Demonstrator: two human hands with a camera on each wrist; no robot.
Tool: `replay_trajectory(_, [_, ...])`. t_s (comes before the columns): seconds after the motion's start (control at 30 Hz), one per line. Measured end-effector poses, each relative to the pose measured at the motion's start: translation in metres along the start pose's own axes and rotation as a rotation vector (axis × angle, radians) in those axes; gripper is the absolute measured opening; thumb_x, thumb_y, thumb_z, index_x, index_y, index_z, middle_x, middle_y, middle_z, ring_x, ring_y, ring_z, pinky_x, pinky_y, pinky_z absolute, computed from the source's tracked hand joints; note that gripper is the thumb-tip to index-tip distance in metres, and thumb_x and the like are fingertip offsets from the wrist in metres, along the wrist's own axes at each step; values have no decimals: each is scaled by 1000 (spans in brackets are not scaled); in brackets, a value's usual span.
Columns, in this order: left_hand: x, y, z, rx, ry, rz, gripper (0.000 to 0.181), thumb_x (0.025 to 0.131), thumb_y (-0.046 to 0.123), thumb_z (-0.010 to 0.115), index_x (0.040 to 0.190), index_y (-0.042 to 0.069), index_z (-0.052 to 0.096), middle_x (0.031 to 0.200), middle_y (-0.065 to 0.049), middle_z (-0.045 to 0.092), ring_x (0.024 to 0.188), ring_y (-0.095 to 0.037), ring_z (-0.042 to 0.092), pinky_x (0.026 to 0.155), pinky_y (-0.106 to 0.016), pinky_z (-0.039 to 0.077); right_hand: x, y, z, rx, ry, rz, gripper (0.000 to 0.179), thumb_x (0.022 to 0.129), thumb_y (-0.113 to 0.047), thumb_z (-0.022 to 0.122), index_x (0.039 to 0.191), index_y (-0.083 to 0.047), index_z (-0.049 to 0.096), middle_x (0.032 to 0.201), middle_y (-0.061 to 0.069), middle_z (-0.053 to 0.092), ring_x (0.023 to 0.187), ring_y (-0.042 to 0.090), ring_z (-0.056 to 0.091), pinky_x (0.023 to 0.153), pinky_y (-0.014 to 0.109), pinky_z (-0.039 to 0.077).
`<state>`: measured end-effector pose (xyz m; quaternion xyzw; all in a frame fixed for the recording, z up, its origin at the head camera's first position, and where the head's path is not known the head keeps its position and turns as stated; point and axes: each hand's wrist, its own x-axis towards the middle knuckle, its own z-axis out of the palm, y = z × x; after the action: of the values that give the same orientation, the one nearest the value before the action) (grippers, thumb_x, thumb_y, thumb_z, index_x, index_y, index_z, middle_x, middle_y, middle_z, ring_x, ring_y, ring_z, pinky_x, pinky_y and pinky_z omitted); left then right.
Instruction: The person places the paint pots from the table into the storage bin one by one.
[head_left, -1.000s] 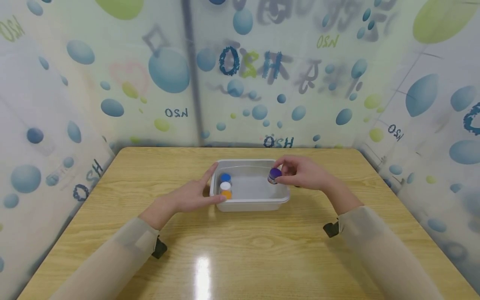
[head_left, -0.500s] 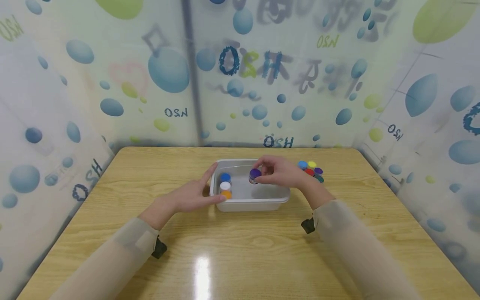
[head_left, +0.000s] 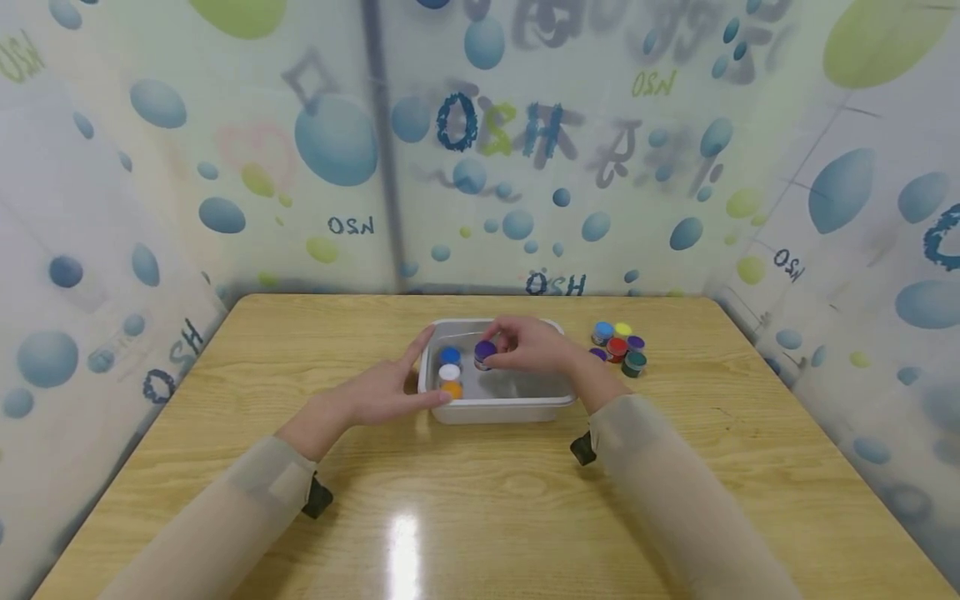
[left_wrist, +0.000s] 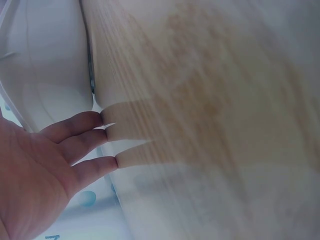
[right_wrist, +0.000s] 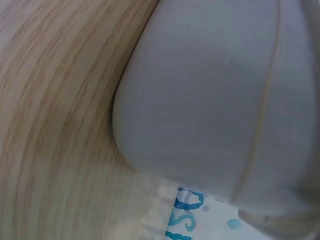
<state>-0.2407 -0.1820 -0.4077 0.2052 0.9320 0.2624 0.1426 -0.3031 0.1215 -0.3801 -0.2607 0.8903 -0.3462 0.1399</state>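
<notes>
My right hand (head_left: 534, 345) pinches a small paint pot (head_left: 483, 352) with a purple lid between thumb and fingers, inside the white plastic tub (head_left: 517, 403). Beside it, along the tub's left end, stand a blue-lidded pot (head_left: 450, 357), a white-lidded pot (head_left: 450, 372) and an orange one (head_left: 452, 390). Around that left end my left hand (head_left: 378, 392) is spread, thumb on the near rim and index finger toward the far corner. Its other fingers (left_wrist: 82, 142) extend along the tub's outside in the left wrist view. The right wrist view shows the tub wall (right_wrist: 200, 100), the hand hidden.
Right of the tub, several more pots cluster on the wooden table (head_left: 480, 508), among them a red-lidded pot (head_left: 617, 348), a dark green one (head_left: 633, 363) and a light blue one (head_left: 602, 333). A patterned curtain (head_left: 480, 242) hangs behind the table.
My right hand has carried the purple-lidded pot leftward across the tub, from its right end to beside the other pots. The cluster on the right has come into view. My left hand stays put.
</notes>
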Motion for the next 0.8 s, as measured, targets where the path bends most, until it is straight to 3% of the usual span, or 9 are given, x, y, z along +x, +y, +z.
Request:
replay_trajectory(0.27, [0, 1, 0, 7, 5, -5, 117, 97, 84, 56, 176, 35, -14, 151, -35, 61, 120, -36, 72, 113, -62, 53, 10, -3, 7, -7, -10, -6, 35, 98, -31, 83, 129, -21, 71, 99, 1, 72, 90, 18, 65, 83, 32, 55])
replay_trajectory(0.53, [2, 0, 2, -6, 4, 12, 116, 98, 83, 57, 176, 34, -14, 154, -36, 59, 131, -44, 69, 115, -64, 51, 15, 6, 17, -26, -15, -12, 34, 99, -28, 83, 130, -18, 72, 98, 1, 73, 87, 16, 65, 81, 30, 54])
replay_trajectory(0.8, [0, 2, 1, -9, 5, -2, 116, 98, 83, 56, 176, 35, -14, 156, -36, 56, 134, -47, 67, 116, -66, 50, 17, 4, 23, -67, -28, 71, 32, 101, -31, 82, 131, -24, 71, 99, 0, 74, 83, 17, 67, 74, 30, 54])
